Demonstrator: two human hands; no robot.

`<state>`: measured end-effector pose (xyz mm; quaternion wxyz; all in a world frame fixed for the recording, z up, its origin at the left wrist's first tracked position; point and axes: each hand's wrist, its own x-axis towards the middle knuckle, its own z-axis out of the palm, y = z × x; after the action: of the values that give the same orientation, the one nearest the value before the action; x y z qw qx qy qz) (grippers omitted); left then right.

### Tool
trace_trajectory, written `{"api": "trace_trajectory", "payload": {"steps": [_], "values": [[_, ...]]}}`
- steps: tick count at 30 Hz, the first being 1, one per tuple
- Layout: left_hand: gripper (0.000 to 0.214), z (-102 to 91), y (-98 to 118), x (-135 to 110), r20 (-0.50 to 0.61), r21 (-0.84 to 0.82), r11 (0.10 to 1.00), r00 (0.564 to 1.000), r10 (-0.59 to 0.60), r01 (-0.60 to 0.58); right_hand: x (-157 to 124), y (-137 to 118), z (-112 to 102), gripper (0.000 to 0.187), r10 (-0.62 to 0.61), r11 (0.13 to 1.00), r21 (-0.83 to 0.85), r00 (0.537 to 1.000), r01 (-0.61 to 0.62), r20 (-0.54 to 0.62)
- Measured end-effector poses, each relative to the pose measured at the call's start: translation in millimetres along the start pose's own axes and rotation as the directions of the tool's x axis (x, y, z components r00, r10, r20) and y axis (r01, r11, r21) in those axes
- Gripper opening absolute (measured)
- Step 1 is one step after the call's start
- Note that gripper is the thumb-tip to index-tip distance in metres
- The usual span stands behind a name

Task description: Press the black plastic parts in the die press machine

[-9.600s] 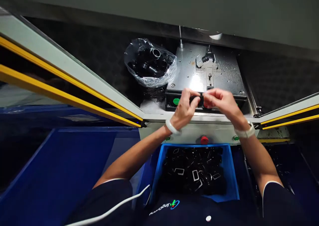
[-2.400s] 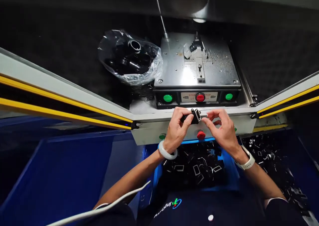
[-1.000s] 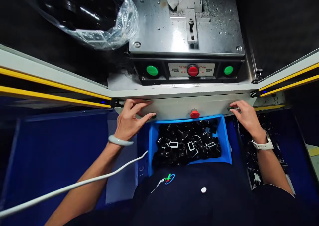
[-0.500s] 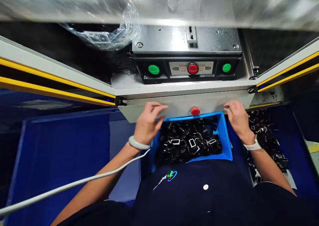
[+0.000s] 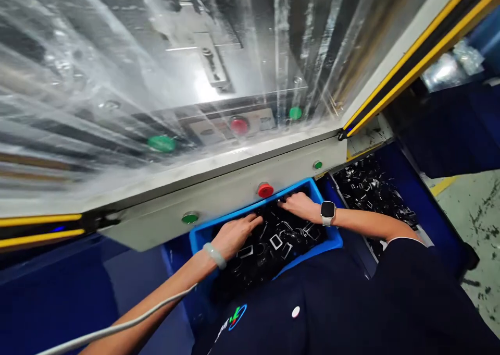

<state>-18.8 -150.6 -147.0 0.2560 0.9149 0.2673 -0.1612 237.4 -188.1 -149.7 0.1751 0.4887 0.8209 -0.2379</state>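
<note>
A blue bin (image 5: 318, 191) full of black plastic parts (image 5: 258, 261), several with white rectangular outlines, sits in front of my body. Over its left side reaches my left hand (image 5: 234, 235), wearing a pale bangle; its fingers are bent together among the parts, and what they grip, if anything, is hidden. At the bin's far right side my right hand (image 5: 300, 207) pinches a small black part (image 5: 282, 200) between thumb and fingers. A watch (image 5: 327, 212) is on that wrist.
A red button (image 5: 265, 190) and green buttons (image 5: 190, 217) (image 5: 317, 164) line the machine's front panel. Above it, a clear film-covered guard (image 5: 250, 94) stands before a metal plate. More black parts lie in a container (image 5: 367, 188) at right. A white cable (image 5: 128, 321) trails along my left arm.
Both hands have come from the front panel into the blue bin, and my right hand has taken a black part. The clear guard now covers the machine's opening. My view has turned and tilted.
</note>
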Motion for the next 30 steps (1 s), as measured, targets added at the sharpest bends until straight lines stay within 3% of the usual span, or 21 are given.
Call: {"api": "trace_trajectory", "payload": {"steps": [3,7,12,15,17,19,22,24,26,30], "values": [[0.04,12.6,-9.2,-9.9,-0.041,-0.064,0.998,0.999,0.0,-0.002,1.1,0.3,3.9,0.039,0.005,1.0,0.016,1.0,-0.005,-0.013],[0.037,16.5,-12.6,-25.7,-0.215,-0.179,0.983,0.977,0.002,-0.042,-2.4,-1.1,5.2,0.034,0.028,0.999,0.04,0.999,-0.026,-0.042],[0.033,2.0,-2.9,-40.6,-0.36,-0.252,0.96,0.933,0.024,-0.121,-28.5,-2.3,-1.9,0.029,0.144,0.988,0.073,0.983,-0.136,-0.111],[0.027,-15.2,10.7,-45.1,-0.428,-0.444,0.89,0.897,-0.107,-0.106,-52.5,0.6,-8.9,0.027,0.191,0.976,0.139,0.964,-0.166,-0.187],[0.026,-28.5,22.5,-45.9,-0.439,-0.589,0.805,0.864,-0.246,-0.07,-66.7,2.9,-14.9,0.021,0.193,0.964,0.231,0.948,-0.134,-0.254],[0.031,-41.4,33.9,-43.7,-0.395,-0.755,0.653,0.836,-0.381,-0.059,-76.6,3.6,-23.7,0.015,0.218,0.912,0.408,0.902,-0.052,-0.372],[0.043,-57.4,44.3,-34.9,-0.217,-0.965,0.244,0.828,-0.516,-0.1,-83.5,-1.6,-44.3,0.012,0.333,0.737,0.664,0.785,0.129,-0.522],[0.046,-65.6,47.0,-28.1,-0.135,-0.989,0.02,0.836,-0.532,-0.147,-84.9,-9.9,-60.9,0.013,0.384,0.646,0.733,0.738,0.214,-0.554],[0.046,-72.0,49.0,-22.4,-0.115,-0.981,-0.076,0.844,-0.524,-0.18,-83.9,-20.4,-76.4,0.013,0.412,0.582,0.771,0.724,0.258,-0.553],[0.046,-80.5,54.7,-14.5,-0.125,-0.978,-0.086,0.857,-0.499,-0.192,-72.5,-36.1,-97.3,0.012,0.382,0.535,0.792,0.752,0.295,-0.537]]}}
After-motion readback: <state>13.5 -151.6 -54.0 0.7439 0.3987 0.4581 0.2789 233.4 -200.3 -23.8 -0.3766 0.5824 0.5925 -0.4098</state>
